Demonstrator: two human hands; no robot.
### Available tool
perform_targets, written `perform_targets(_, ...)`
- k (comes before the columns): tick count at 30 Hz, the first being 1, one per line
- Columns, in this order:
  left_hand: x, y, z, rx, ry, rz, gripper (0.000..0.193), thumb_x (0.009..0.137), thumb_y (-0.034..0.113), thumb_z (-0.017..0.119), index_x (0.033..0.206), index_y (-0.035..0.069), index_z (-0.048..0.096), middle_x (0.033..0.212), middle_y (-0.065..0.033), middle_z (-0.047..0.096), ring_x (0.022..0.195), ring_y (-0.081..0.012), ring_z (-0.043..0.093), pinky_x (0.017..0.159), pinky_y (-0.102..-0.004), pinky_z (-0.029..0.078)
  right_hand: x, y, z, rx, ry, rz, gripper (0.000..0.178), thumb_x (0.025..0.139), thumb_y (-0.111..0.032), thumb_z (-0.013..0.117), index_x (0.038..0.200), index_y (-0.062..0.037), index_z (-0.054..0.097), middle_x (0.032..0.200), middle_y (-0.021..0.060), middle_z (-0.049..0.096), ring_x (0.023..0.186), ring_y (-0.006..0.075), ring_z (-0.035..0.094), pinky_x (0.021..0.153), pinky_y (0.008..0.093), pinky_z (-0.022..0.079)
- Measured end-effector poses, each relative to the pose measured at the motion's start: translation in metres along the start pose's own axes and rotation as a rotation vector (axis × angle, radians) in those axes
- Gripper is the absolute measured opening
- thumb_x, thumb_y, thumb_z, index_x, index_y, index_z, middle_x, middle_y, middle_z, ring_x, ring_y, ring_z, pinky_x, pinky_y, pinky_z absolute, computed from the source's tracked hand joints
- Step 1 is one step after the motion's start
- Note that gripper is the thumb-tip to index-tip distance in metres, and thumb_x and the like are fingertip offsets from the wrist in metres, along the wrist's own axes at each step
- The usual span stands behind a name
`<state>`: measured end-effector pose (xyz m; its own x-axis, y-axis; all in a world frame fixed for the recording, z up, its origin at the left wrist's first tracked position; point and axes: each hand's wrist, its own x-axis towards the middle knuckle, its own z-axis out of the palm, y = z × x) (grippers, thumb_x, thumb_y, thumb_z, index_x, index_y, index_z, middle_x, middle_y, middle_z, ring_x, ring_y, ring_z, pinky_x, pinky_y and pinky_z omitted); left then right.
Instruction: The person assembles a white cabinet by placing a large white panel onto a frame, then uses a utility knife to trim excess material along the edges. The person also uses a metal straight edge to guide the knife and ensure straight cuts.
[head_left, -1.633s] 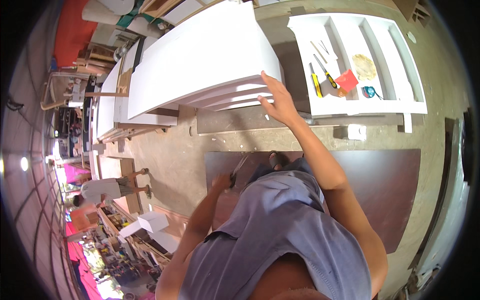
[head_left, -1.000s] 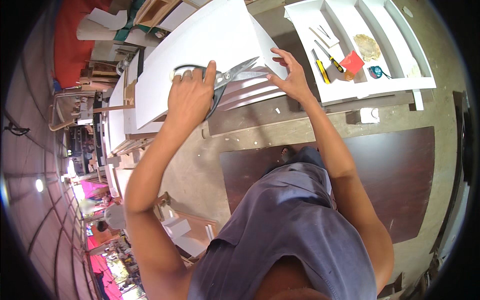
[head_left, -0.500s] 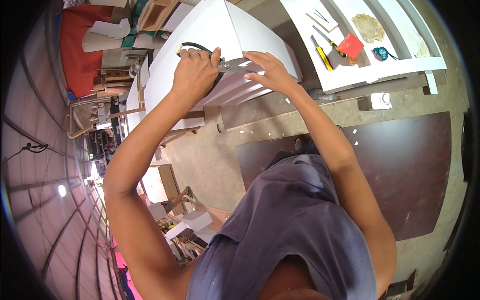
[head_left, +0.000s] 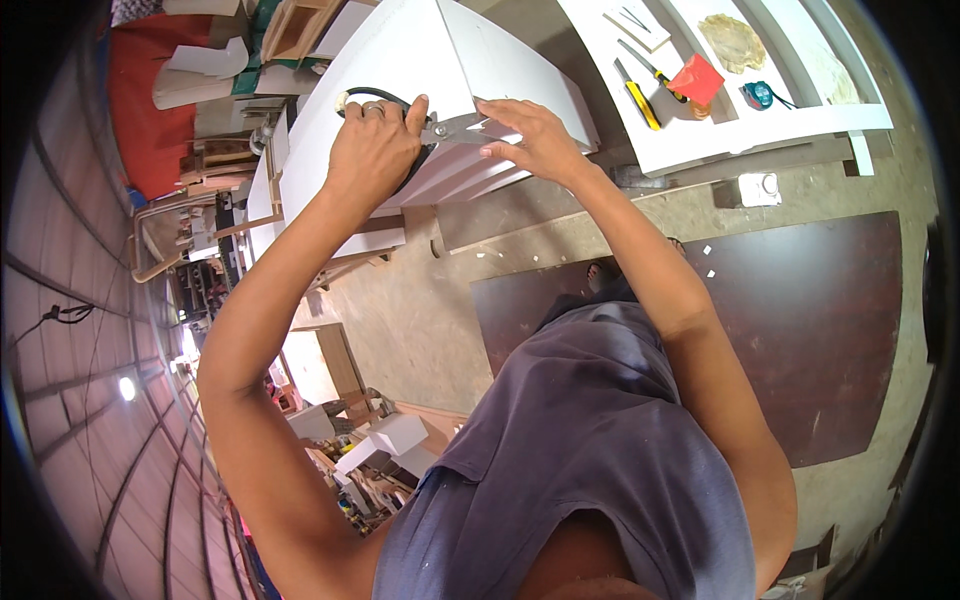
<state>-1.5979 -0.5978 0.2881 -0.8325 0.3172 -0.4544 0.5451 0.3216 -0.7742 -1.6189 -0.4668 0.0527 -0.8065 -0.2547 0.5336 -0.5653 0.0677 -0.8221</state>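
1. Noted left hand (head_left: 375, 150) gripping black-handled scissors (head_left: 442, 131), with back uppermost and a ring on one finger.
2. Found scissors at the near corner of a white cabinet (head_left: 375, 55), with blades slightly parted and pointing toward right hand (head_left: 540, 140).
3. Saw right hand with thumb and fingers spread to either side of the blade tips; could not tell whether touching blades or cabinet edge.
4. Logged, farther right, a white compartmented unit (head_left: 770, 138) bearing two yellow-and-black tools (head_left: 643, 105), a red piece (head_left: 697, 76) and a teal tape measure (head_left: 760, 95).
5. Recorded a dark brown panel (head_left: 800, 330) lying on the floor.
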Motion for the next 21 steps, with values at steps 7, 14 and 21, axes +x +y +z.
perform_targets(7,0.0029,-0.0004,-0.0043,0.048,0.016,0.027,0.044,0.091,0.011,0.054,0.133,0.001,0.05,0.084,-0.012,0.068,0.076,-0.0261,0.069,0.069,-0.04,0.05,0.004,0.0036,-0.0002,0.034,0.021,-0.009,0.057,0.077,-0.033,0.08,0.127,-0.0085,0.066,0.122,0.0088,0.069,0.109,0.0277,0.064,0.096,0.0387,0.048)
perform_targets(14,0.004,-0.0029,-0.0058,0.052,0.038,0.059,0.035,0.09,0.012,0.056,0.122,0.0,0.053,0.077,-0.0116,0.068,0.069,-0.0262,0.07,0.064,-0.0396,0.051,0.006,0.006,0.0027,0.061,0.025,0.006,0.055,0.077,-0.042,0.078,0.12,-0.0095,0.07,0.117,0.0103,0.07,0.101,0.0288,0.067,0.097,0.0407,0.047)
perform_targets(21,0.0068,-0.0059,-0.0111,-0.037,-0.007,0.078,0.024,0.088,0.01,0.057,0.11,0.0,0.056,0.073,-0.0117,0.069,0.062,-0.0271,0.07,0.063,-0.0393,0.053,0.0063,0.0061,0.0001,0.053,0.014,0.02,0.048,0.077,-0.038,0.079,0.116,-0.0097,0.072,0.11,0.0087,0.073,0.094,0.0257,0.069,0.099,0.0395,0.045)
